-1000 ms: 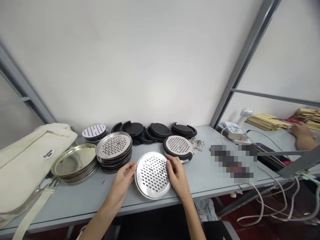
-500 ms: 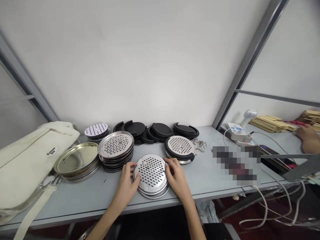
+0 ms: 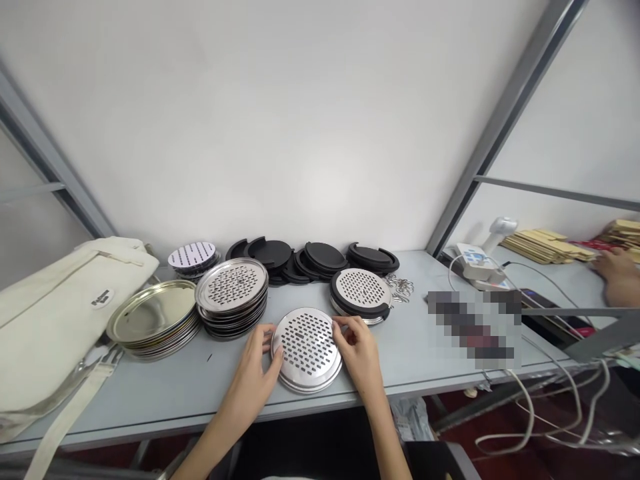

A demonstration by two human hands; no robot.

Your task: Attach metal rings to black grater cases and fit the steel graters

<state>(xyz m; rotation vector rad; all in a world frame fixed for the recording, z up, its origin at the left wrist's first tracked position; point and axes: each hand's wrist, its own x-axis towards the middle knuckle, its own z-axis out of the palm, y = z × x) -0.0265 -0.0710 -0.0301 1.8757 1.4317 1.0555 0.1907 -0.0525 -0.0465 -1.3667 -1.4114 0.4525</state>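
In front of me a round slotted metal grater plate (image 3: 306,348) lies on top of other round metal pieces, whose rims show beneath its near edge. My left hand (image 3: 257,363) grips its left rim, thumb on the top face and fingers curled around the side. At the right rim my right hand (image 3: 359,350) has thumb and fingertips closed on the edge. Behind and to the right rests another slotted plate (image 3: 363,288) with a black rim piece around it. A tall stack of slotted metal plates (image 3: 233,293) stands behind my left hand.
Gold-toned round plates (image 3: 153,313) are stacked at left beside a cream bag (image 3: 75,320). Black round pieces (image 3: 325,257) line the wall near several small metal hooks (image 3: 400,287). A white device (image 3: 475,260) stands right; beyond it another person's hand (image 3: 617,267) is near wooden pieces (image 3: 547,247).
The top grater plate has shifted slightly right between my hands and now covers more of the pieces beneath. Both hands have stayed at its rim.
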